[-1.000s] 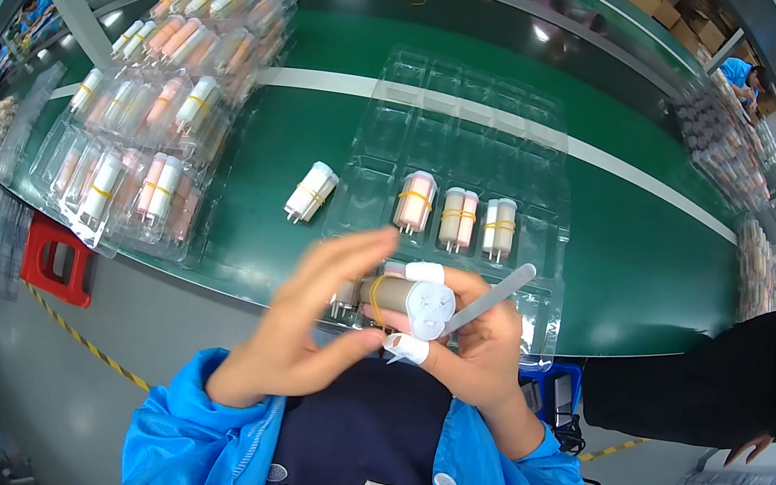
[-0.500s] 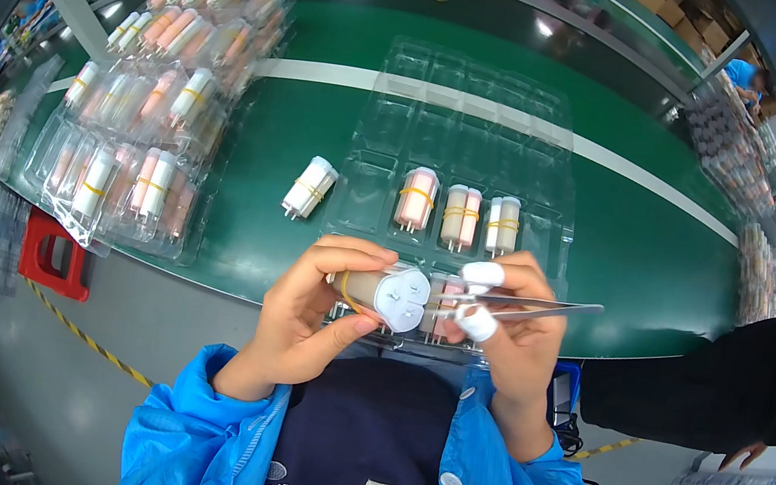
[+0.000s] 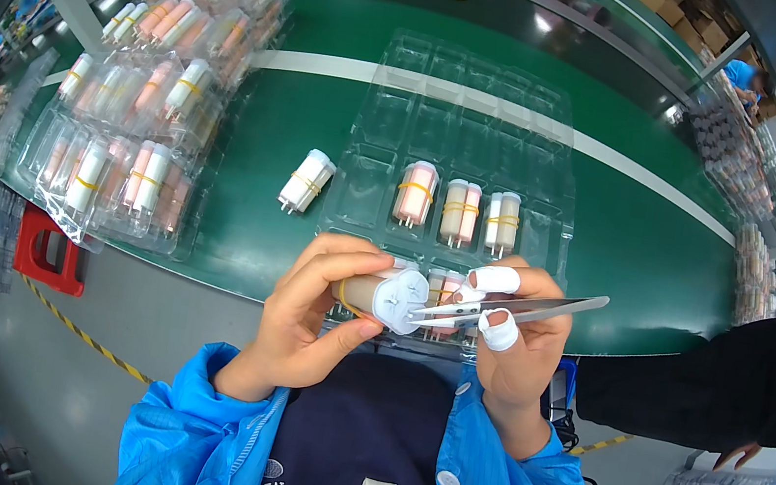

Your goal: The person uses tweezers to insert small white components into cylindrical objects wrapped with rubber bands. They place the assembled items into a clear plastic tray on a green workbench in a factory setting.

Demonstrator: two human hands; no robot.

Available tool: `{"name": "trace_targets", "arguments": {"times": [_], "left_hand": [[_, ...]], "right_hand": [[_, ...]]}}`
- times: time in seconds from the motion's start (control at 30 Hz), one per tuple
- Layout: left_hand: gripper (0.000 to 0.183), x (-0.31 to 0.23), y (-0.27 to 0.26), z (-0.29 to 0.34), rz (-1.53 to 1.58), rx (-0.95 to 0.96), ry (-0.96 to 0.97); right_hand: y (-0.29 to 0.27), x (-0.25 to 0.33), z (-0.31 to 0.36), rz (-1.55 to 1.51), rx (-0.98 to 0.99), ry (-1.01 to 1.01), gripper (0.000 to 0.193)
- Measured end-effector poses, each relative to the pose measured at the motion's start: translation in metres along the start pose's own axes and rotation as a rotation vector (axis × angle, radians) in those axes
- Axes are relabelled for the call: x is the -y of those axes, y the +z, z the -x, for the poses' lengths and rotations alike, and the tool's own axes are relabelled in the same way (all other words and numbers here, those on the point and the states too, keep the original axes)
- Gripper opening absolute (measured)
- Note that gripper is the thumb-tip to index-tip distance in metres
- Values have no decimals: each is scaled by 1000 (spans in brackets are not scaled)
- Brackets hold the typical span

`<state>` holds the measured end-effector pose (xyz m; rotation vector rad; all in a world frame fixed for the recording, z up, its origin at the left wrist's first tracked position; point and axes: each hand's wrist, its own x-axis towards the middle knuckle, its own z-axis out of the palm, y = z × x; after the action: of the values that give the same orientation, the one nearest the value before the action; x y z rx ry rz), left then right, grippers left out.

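My left hand (image 3: pixel 303 315) grips a banded bundle of capped tubes (image 3: pixel 359 294) between thumb and fingers. Its pale, lobed end faces right, with small fittings on it. White covers sit on two fingertips of my right hand (image 3: pixel 526 356), which pinches a pair of metal tweezers (image 3: pixel 552 308). The tweezer tips are at the lower right of that pale end; whether they grasp anything is too small to tell. Behind my hands, a clear plastic tray (image 3: pixel 372 176) holds several similar bundles, among them a pink one (image 3: pixel 416 194). Another white bundle (image 3: pixel 306 180) lies left of the tray.
Stacked clear trays full of bundles (image 3: pixel 121 131) line the left of the green table (image 3: pixel 292 110). A red plastic stool (image 3: pixel 49 252) stands on the floor at left. At right, a person's dark sleeve (image 3: pixel 696 380) reaches beside the table edge. More stacked trays (image 3: pixel 732 157) are at far right.
The tweezers have tilted, their rear end rising to the right, and their tips have moved left and down to the bundle's pale end. My left hand keeps its hold.
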<state>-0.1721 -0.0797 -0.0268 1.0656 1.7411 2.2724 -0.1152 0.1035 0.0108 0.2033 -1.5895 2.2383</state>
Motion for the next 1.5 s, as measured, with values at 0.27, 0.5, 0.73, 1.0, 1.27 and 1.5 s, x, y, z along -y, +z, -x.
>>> {"name": "trace_targets", "arguments": {"times": [0.27, 0.5, 0.73, 1.0, 1.27, 1.5], "left_hand": [[43, 4, -1, 0, 5, 5, 37], [42, 6, -1, 1, -38, 17, 67], [41, 6, -1, 1, -77, 1, 56], [43, 6, -2, 1, -127, -19, 71], [41, 5, -1, 1, -198, -46, 82], [48, 0, -6, -4, -434, -29, 180]], "right_hand": [[-5, 3, 3, -49, 37, 45, 18], [5, 12, 0, 197, 19, -105, 18], [7, 15, 0, 428, 51, -134, 22], [6, 20, -5, 587, 116, -267, 23], [7, 24, -8, 658, 162, -287, 25], [9, 27, -10, 656, 168, -214, 22]]}}
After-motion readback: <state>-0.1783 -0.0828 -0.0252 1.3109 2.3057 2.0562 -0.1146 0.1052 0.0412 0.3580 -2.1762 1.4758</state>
